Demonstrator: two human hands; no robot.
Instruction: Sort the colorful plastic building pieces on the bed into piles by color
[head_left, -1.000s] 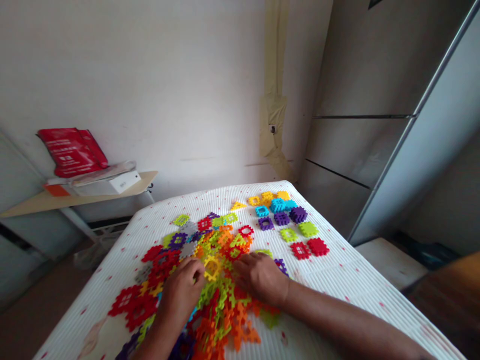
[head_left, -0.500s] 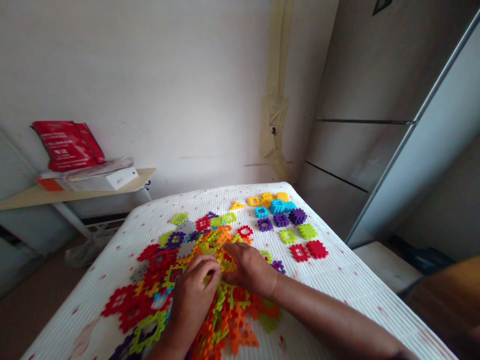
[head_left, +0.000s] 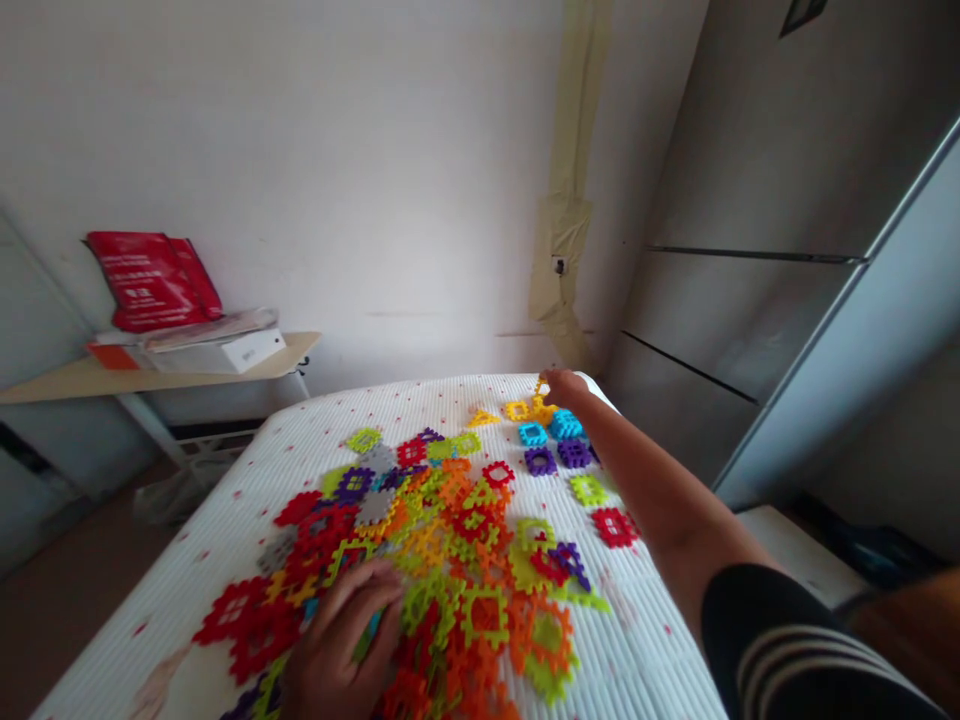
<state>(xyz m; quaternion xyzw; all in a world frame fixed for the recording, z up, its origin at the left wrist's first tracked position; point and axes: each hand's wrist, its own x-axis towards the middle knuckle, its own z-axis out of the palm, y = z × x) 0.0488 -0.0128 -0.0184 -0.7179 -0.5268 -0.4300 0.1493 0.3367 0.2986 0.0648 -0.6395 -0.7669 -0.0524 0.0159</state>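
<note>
My right hand (head_left: 565, 387) reaches to the table's far right corner. It pinches a yellow interlocking plastic tile (head_left: 540, 388) held upright, above other yellow tiles (head_left: 517, 410). Close to me, my left hand (head_left: 346, 635) hovers low over the left side of a mixed pile of tiles (head_left: 442, 560). Its fingers are loosely bent, with a gap between them where coloured pieces show; I see nothing gripped. Blue tiles (head_left: 566, 424) lie just in front of the right hand, and purple tiles (head_left: 540, 461) come nearer. My right forearm hides part of these rows.
A white ribbed cloth covers the table (head_left: 645, 640). Green (head_left: 588, 489) and red tiles (head_left: 615, 527) lie at the right. A shelf at left bears a white box (head_left: 240, 352) and red bag (head_left: 154, 280). A grey fridge (head_left: 757, 270) stands right of the table.
My right hand has moved from the pile to the far right corner and now holds a yellow tile there. My left hand has drawn back towards me. The view has shifted slightly.
</note>
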